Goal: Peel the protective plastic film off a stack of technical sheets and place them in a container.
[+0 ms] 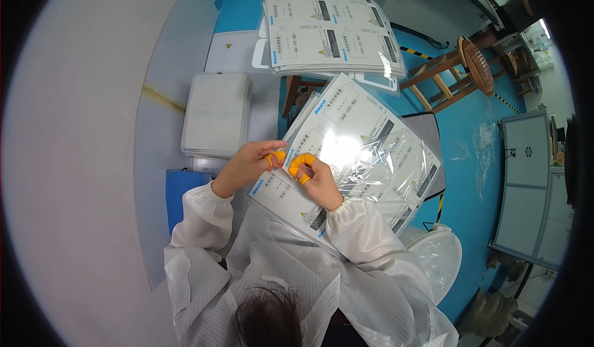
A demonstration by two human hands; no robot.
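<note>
At the centre of the frame a stack of white printed label sheets in clear plastic sleeves [352, 155] lies tilted across the person's lap. The left hand [250, 161], with an orange finger cot, pinches the stack's left edge; the right hand [312, 177], fingertips also in orange cots, presses curled on the top sheet beside it. The sleeves look thin, floppy and slippery, so the edge seems the best hold. Another stack of bagged label sheets [331, 34] lies at upper centre.
</note>
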